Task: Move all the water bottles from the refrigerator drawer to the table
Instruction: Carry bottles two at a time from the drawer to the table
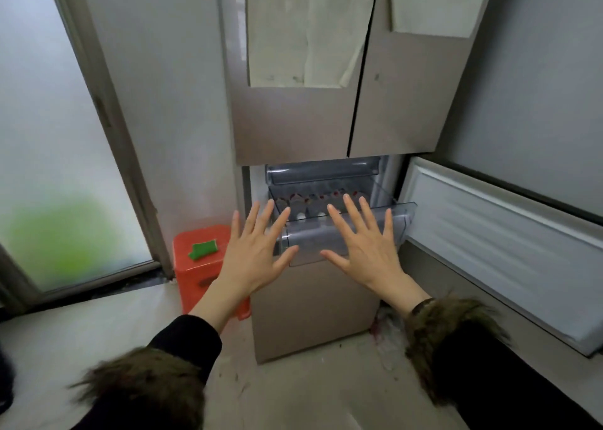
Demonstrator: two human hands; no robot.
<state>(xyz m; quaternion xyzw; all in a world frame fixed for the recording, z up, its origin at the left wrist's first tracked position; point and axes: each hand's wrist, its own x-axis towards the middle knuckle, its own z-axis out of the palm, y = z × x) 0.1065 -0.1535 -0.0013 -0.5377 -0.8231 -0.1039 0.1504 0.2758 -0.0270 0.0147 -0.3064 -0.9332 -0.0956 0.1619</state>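
Observation:
A clear plastic refrigerator drawer (pixel 404 216) is pulled partly out of the open lower compartment. Inside it lie several water bottles (pixel 311 208) with white caps and red-and-blue labels, partly hidden by my fingers and the drawer front. My left hand (pixel 253 250) and my right hand (pixel 365 245) are both held out flat in front of the drawer with fingers spread wide. Neither hand holds anything. Whether they touch the drawer front cannot be made out.
The lower refrigerator door (pixel 509 243) is swung open to the right. An orange stool (pixel 202 276) with a green item (pixel 204 249) on it stands left of the fridge. A frosted glass door (pixel 58 155) fills the left side. Papers (pixel 306 28) hang on the upper doors.

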